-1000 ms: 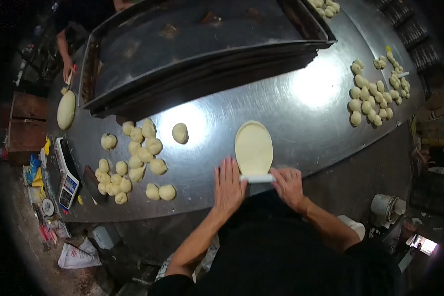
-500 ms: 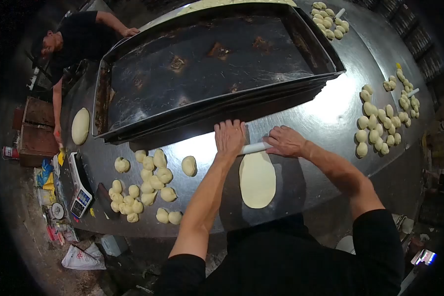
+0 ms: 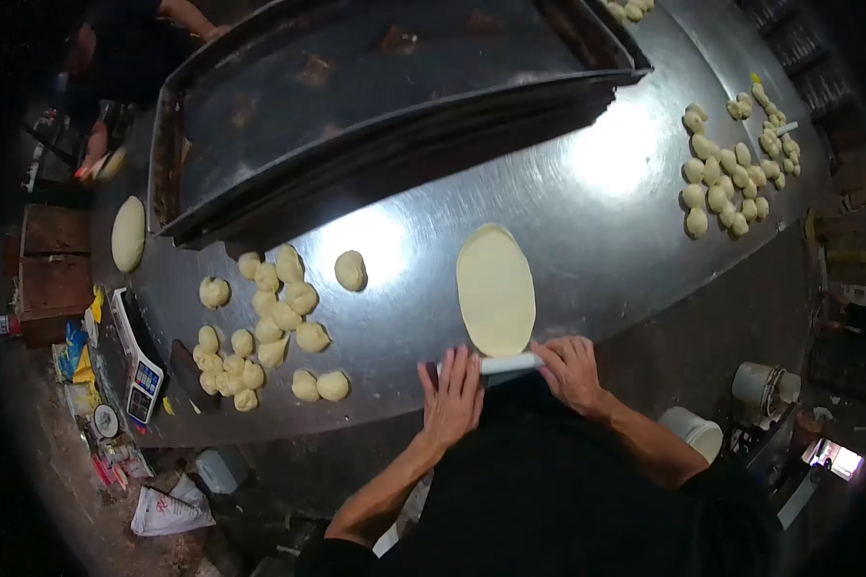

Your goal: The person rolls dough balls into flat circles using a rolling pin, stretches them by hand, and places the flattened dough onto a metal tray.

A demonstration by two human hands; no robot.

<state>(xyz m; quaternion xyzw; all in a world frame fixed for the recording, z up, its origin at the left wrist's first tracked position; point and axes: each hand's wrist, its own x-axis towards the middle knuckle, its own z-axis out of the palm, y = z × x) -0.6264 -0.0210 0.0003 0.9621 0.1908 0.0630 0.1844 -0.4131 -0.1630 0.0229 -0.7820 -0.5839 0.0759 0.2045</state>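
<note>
A flat oval sheet of dough [image 3: 496, 288] lies lengthwise on the metal table. At its near end rests a white rolling pin [image 3: 510, 363], close to the table's front edge. My left hand [image 3: 452, 396] is on the pin's left end, its fingers laid over it. On the other end sits my right hand [image 3: 570, 373], with fingers bent over the pin and the tip partly hidden. Between the hands the bare middle of the pin shows against the dough's near edge.
A stack of dark baking trays [image 3: 375, 115] stands at the back left. Several dough balls [image 3: 284, 313] lie left, more dough balls [image 3: 722, 183] right. A digital scale [image 3: 144, 385] and a long dough piece [image 3: 128, 234] are farther left. Another person's hand [image 3: 96, 159] is blurred.
Both hands have drawn the rolling pin from the dough's far end to its near end. The view has shifted, and the other person's lower hand has lifted from the table's edge.
</note>
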